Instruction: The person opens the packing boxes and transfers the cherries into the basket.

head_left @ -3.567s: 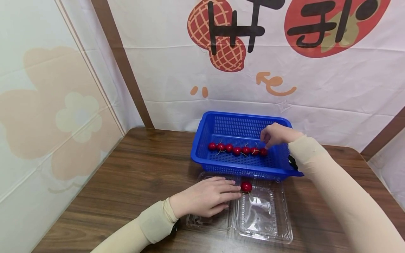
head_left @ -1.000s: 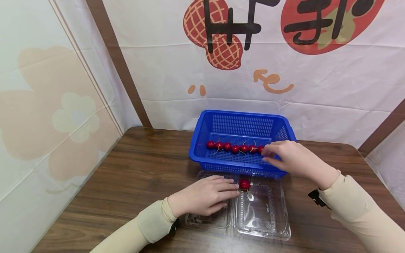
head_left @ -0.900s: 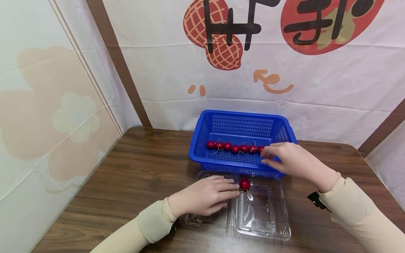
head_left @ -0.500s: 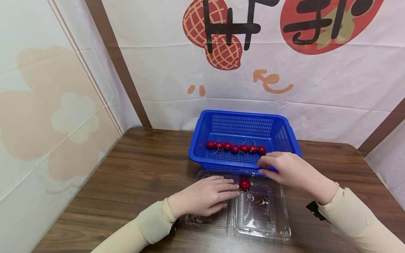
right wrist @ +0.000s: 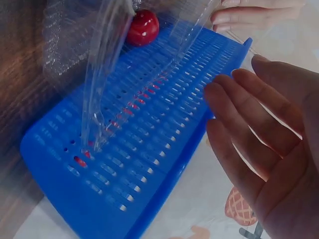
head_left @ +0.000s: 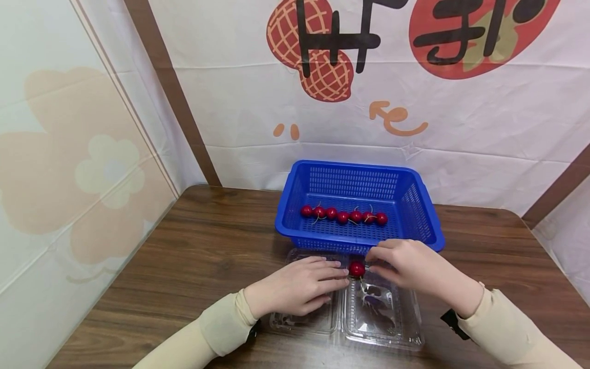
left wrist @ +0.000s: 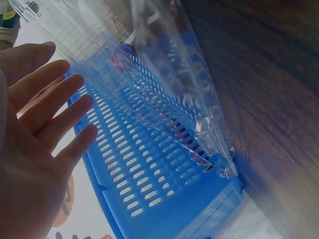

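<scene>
A clear plastic clamshell box (head_left: 373,328) lies unfolded on the table, with one red cherry (head_left: 357,269) at the back of its right half. My right hand (head_left: 410,266) hovers over that half, thumb and fingertips close beside the cherry. In the right wrist view the cherry (right wrist: 143,28) is apart from the loosely bent fingers (right wrist: 239,144), which hold nothing. Over the box's left half lies my left hand (head_left: 299,287), fingers extended towards the cherry; whether it touches the plastic is unclear. The left wrist view has these fingers (left wrist: 57,97) spread, holding nothing.
Directly behind the box stands a blue perforated basket (head_left: 283,225). Several cherries (head_left: 342,218) with stems line up in a row across its floor. The wooden table (head_left: 184,256) backs onto a printed cloth (head_left: 230,118), and another cloth panel (head_left: 55,205) borders the left side.
My right hand has come out of the basket, moving forward and leftward to the lone cherry in the box. The row's rightmost cherry is uncovered again. My left hand stays where it was.
</scene>
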Tool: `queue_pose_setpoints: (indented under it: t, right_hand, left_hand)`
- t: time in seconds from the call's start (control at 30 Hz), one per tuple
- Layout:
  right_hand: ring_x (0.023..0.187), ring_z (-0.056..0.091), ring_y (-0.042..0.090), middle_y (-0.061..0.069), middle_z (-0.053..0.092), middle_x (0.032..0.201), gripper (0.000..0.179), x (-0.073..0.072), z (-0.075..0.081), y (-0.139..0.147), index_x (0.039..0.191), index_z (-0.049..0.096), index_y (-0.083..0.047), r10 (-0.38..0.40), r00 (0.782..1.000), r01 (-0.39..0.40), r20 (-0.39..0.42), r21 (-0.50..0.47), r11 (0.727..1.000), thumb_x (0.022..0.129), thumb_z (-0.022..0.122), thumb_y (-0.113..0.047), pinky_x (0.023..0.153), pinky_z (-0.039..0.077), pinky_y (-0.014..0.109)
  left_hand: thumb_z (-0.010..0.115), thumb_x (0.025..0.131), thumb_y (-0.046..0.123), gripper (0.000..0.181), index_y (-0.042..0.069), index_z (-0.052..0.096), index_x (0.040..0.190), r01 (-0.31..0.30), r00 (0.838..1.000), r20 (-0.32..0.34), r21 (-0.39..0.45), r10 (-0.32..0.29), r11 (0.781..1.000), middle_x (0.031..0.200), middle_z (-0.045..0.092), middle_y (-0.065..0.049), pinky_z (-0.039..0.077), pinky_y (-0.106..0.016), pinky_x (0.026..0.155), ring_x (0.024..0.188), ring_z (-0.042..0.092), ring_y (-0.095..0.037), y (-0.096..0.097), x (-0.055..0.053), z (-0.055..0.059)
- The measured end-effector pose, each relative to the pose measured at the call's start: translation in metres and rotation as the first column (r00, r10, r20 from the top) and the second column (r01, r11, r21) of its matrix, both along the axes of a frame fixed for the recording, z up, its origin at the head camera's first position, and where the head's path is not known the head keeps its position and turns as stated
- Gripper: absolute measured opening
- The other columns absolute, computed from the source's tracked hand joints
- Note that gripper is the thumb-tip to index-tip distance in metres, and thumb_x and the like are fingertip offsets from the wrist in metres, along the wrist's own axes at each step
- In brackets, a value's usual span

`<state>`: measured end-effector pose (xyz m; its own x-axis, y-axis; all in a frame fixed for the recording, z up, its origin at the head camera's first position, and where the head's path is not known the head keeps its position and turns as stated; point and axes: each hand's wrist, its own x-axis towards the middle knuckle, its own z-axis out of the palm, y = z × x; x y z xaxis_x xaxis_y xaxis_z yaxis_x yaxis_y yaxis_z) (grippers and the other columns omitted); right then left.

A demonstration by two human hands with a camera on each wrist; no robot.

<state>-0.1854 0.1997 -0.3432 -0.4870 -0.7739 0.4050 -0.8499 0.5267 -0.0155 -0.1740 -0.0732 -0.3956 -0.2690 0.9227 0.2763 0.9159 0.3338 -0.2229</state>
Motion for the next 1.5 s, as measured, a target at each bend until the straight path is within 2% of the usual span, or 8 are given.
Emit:
queue_pose_setpoints:
  t: [0.2,0.47,0.83,1.07,1.5]
  right_hand:
    - [0.063,0.056,-0.002,-0.012,0.065,0.079,0.01,-0.001,-0.005,-0.001,0.089,0.069,-0.018,-0.019,0.999,0.018,0.038,0.016,1.0,0.08,0.074,-0.018,0.053,0.05,0.019]
    - [0.067,0.062,0.004,-0.01,0.066,0.079,0.01,-0.004,-0.018,-0.004,0.089,0.069,-0.016,-0.031,0.996,0.025,0.089,0.066,0.998,0.08,0.073,-0.018,0.057,0.053,0.024]
    - [0.07,0.066,0.011,-0.004,0.068,0.086,0.021,-0.012,-0.038,-0.004,0.099,0.069,-0.013,-0.04,0.998,0.036,0.047,0.087,0.996,0.079,0.075,-0.019,0.059,0.054,0.028]
    - [0.073,0.066,0.012,-0.003,0.067,0.093,0.03,-0.015,-0.051,-0.003,0.107,0.068,-0.013,-0.023,0.999,0.019,0.04,0.097,0.995,0.078,0.076,-0.018,0.063,0.056,0.028]
    - [0.075,0.066,0.012,-0.004,0.067,0.095,0.034,-0.018,-0.057,-0.002,0.112,0.068,-0.018,-0.017,0.999,0.014,0.039,0.09,0.996,0.079,0.075,-0.019,0.064,0.056,0.029]
  left_hand:
    - [0.057,0.092,0.033,0.044,0.016,0.056,0.133,-0.009,1.0,0.006,-0.005,0.009,1.0,0.136,0.056,0.0,0.038,-0.036,0.11,0.131,0.047,-0.018,-0.001,0.001,0.0]
    - [0.056,0.092,0.034,0.044,0.017,0.055,0.133,-0.015,1.0,-0.005,-0.017,0.014,1.0,0.136,0.055,0.001,0.037,-0.035,0.11,0.131,0.047,-0.018,-0.001,0.002,0.0]
    - [0.057,0.091,0.033,0.044,0.017,0.057,0.132,-0.009,1.0,-0.016,0.002,0.009,1.0,0.135,0.056,0.001,0.036,-0.034,0.111,0.13,0.048,-0.017,-0.002,0.002,0.0]
    - [0.056,0.092,0.032,0.043,0.017,0.057,0.132,-0.007,1.0,-0.016,-0.002,0.006,1.0,0.136,0.056,0.001,0.038,-0.035,0.11,0.13,0.048,-0.018,-0.003,0.002,-0.001]
    - [0.058,0.091,0.032,0.044,0.017,0.056,0.132,-0.008,1.0,-0.008,-0.002,0.008,1.0,0.136,0.056,0.001,0.038,-0.035,0.11,0.13,0.048,-0.018,-0.002,0.001,-0.001]
